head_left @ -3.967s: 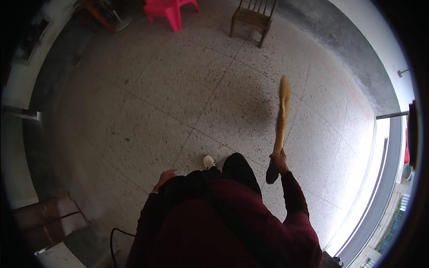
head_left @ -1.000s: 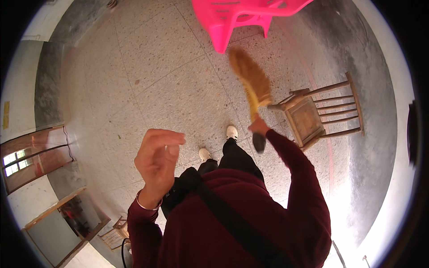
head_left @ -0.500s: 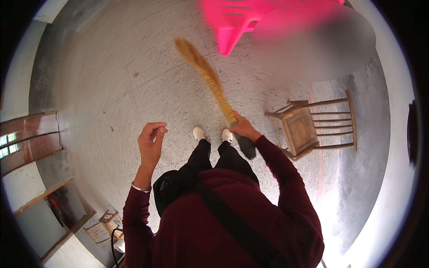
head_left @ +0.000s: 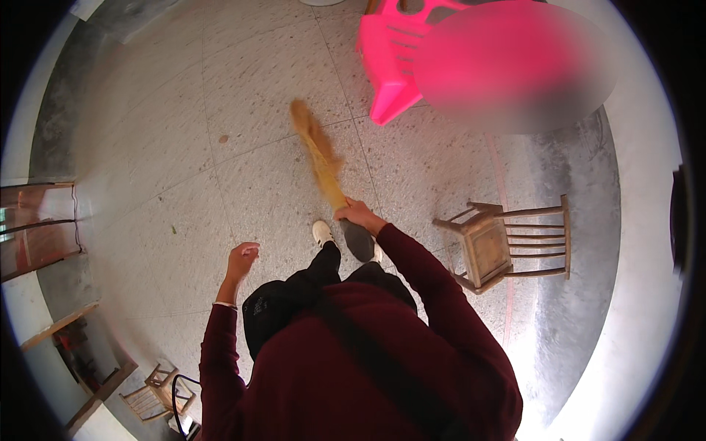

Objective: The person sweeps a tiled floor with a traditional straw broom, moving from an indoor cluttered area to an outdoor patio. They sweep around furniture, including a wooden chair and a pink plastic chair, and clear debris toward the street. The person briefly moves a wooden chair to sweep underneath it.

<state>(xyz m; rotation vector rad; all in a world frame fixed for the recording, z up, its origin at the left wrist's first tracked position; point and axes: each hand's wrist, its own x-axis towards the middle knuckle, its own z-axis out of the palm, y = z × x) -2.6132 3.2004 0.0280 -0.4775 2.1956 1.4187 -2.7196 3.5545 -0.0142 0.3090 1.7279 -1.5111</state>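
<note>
My right hand (head_left: 357, 211) is closed round a straw broom (head_left: 323, 169) in front of my legs. The broom has a yellow-brown brush, blurred by motion, that points away and slightly left. Its dark rounded butt end (head_left: 358, 240) sticks out behind my hand, over one of my feet. Off to the left, my left hand (head_left: 243, 260) hangs above the floor with its fingers curled in, and nothing shows in it.
Speckled floor (head_left: 220, 191) spreads around me, with a small brown spot and a green bit on it. A pink plastic chair (head_left: 393, 66) stands far right, partly blurred over. Wooden chairs are at right (head_left: 489, 246) and lower left (head_left: 158, 393), and a wall runs along the right.
The broom and my right hand have come left and nearer to me. My left hand is lower in view with fingers curled. The pink chair shows more, and one foot is stepped forward.
</note>
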